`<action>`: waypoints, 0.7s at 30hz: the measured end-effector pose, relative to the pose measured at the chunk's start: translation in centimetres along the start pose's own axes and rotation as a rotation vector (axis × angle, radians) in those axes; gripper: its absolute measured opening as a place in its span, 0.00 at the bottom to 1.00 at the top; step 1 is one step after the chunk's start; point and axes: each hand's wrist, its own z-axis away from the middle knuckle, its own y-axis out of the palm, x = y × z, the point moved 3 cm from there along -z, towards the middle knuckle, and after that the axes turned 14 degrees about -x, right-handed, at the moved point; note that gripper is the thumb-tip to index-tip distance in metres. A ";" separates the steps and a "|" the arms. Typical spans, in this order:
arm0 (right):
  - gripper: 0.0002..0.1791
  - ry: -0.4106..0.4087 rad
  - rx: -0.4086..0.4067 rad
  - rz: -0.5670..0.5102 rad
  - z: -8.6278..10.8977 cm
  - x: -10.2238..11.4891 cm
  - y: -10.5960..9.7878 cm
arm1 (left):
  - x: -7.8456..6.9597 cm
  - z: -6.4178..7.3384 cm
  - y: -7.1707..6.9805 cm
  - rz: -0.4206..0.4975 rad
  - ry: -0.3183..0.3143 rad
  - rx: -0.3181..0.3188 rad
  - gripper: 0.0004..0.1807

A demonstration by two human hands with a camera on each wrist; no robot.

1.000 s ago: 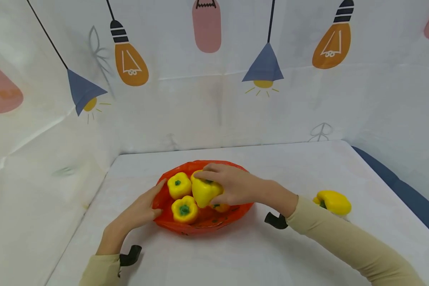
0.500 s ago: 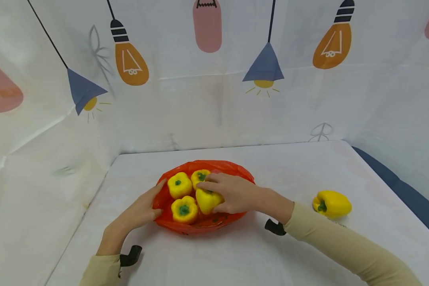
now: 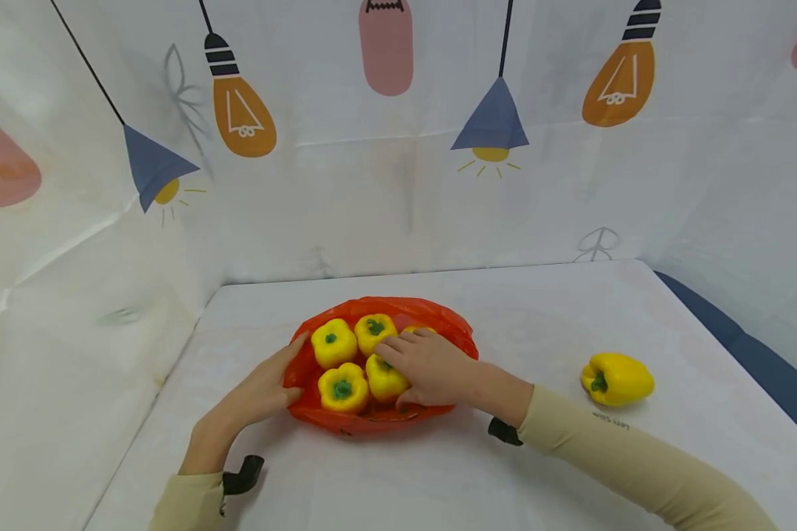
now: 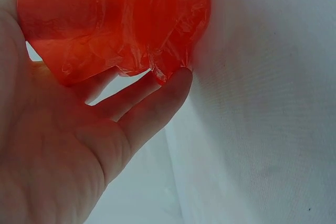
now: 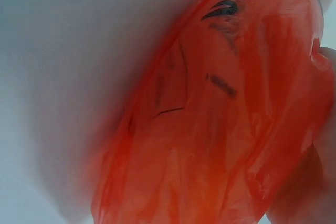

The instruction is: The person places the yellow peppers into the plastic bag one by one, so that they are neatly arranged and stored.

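Observation:
A red plastic bag [image 3: 453, 322] lies spread like a bowl on the white table, with several yellow bell peppers in it. My left hand [image 3: 260, 385] holds the bag's left side; the left wrist view shows fingers under the red film [image 4: 121, 19]. Low in the bag, my right hand [image 3: 433, 369] grips a yellow bell pepper [image 3: 382, 380], fingers over its top and thumb at its near side. Around it sit a front pepper [image 3: 343, 389], a left pepper [image 3: 334, 344] and a back pepper [image 3: 375, 332]. Another is mostly hidden behind my right hand.
One more yellow bell pepper [image 3: 616, 379] lies on its side on the table [image 3: 531, 310], to the right of the bag. A white sheet [image 3: 345, 199] printed with lamps and bulbs hangs behind the table. A dark blue surface [image 3: 737, 346] shows beyond the right edge.
My right hand has lowered the gripped pepper into the bag, moving slightly toward me. The back pepper is now in plain view. My left hand has stayed at the bag's side.

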 end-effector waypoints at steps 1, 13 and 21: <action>0.47 -0.003 -0.001 0.001 0.0 0.0 0.1 | 0.0 0.0 0.0 -0.005 0.001 -0.001 0.48; 0.46 0.043 0.036 -0.217 1.3 -2.1 -0.7 | -0.3 0.0 0.1 0.000 -0.009 0.011 0.48; 0.40 0.077 0.032 -0.190 2.2 -4.0 -1.3 | -0.1 -0.2 -0.1 -0.004 0.022 0.003 0.48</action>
